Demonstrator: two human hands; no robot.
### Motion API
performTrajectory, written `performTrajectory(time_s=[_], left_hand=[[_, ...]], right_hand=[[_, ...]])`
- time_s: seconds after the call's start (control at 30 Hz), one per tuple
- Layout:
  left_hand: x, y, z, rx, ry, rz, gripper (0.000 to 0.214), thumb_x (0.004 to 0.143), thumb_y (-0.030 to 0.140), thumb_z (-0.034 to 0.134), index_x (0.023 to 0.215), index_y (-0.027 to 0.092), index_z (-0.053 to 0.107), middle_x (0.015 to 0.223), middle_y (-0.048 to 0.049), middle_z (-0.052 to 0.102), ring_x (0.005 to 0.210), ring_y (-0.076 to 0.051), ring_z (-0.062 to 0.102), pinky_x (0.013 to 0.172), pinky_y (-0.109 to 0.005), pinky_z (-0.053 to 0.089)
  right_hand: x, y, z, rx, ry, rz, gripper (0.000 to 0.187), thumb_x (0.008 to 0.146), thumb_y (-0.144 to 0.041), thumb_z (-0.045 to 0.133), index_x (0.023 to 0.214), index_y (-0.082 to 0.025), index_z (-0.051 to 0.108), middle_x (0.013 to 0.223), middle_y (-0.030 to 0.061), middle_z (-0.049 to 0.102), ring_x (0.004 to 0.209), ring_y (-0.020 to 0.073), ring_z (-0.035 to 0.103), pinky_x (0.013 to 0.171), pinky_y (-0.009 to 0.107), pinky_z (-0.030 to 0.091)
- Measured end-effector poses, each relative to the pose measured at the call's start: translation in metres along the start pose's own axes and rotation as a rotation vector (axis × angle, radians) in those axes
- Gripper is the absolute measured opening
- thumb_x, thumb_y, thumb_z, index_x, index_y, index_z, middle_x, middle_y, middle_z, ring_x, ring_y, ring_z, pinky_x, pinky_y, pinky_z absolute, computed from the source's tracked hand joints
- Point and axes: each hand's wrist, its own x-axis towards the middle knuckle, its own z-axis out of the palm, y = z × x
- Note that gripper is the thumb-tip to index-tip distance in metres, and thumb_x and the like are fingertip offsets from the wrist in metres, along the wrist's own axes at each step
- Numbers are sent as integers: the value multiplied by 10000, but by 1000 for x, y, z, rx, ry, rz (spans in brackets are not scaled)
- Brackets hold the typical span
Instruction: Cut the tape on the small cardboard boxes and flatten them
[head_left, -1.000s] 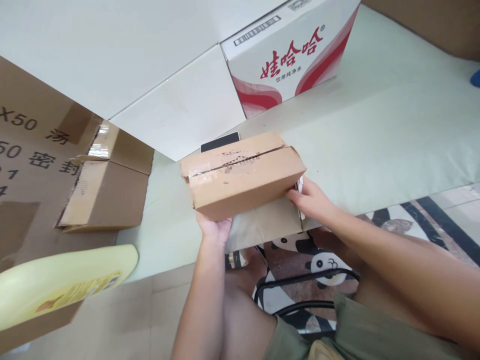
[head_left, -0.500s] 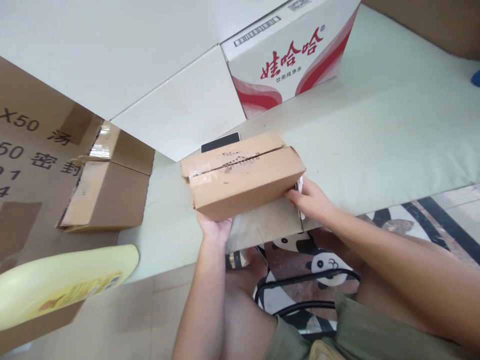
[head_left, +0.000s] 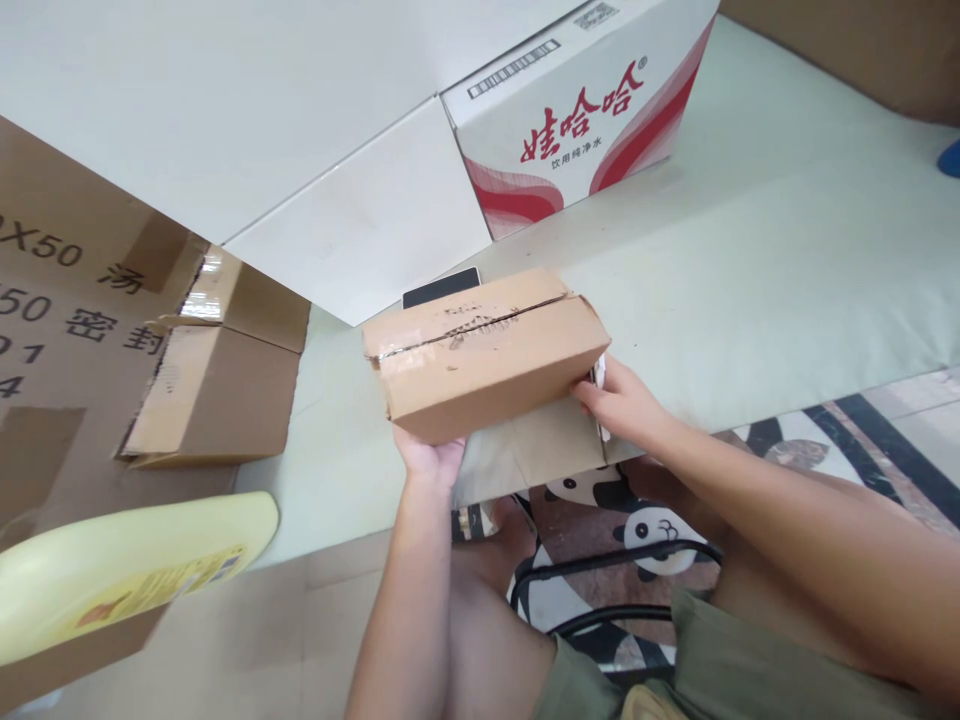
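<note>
A small brown cardboard box (head_left: 487, 345) is held tilted above the pale green cloth, with a seam, clear tape and dark smudged print on its top. From below, my left hand (head_left: 431, 458) supports its near left corner; most of those fingers are hidden under it. At the right end, my right hand (head_left: 619, 400) grips the lower edge, thumb on the near side. A whitish scrap (head_left: 600, 380) shows by the right fingers, its kind unclear. Beneath the box hangs a brown cardboard panel (head_left: 529, 450); whether it is a flap of the same box I cannot tell.
Behind stand white cartons, one a red-lettered water carton (head_left: 577, 140). A dark flat device (head_left: 442, 287) lies behind the box. At left are a big brown carton (head_left: 45, 380), a smaller taped carton (head_left: 232, 390) and a yellow bottle (head_left: 150, 560). The green cloth (head_left: 750, 290) covers the surface.
</note>
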Motion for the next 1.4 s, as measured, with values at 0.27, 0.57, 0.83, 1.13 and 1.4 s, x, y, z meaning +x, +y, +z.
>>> performTrajectory(time_s=[0.27,0.57,0.83,1.13,1.4], left_hand=[[-1,0,1,5,16,14,446,842,536,529,1064,202,723,831,-73,741,762,-257,692,590,-336,542],[-3,1,4,0,18,7,442,870,522,492,1086,210,718,789,-63,734,716,-248,692,580,-337,545],[-2,0,2,3,-1,6,448,851,516,515,1105,204,714,819,-76,737,765,-261,699,606,-345,553],[-3,0,4,21,20,17,467,866,527,474,1100,206,718,793,-77,731,772,-265,694,595,-351,549],[-2,1,3,5,27,12,486,872,564,485,1130,216,704,892,-78,751,809,-265,699,611,-352,558]], right_hand=[[0,1,0,-10,3,18,171,732,-264,487,898,-241,522,741,6,607,782,255,596,716,412,467],[0,-3,0,5,-5,30,176,723,-254,490,897,-243,514,735,-1,608,770,249,598,711,406,464],[0,-1,0,0,3,-1,170,725,-258,482,892,-246,511,732,5,605,786,259,609,717,419,475],[0,1,1,-13,1,14,228,730,-265,485,951,-243,540,803,23,651,794,261,615,720,415,481],[-3,-1,4,-69,45,-7,322,707,-269,496,1020,-232,563,967,69,700,878,298,631,735,425,484]])
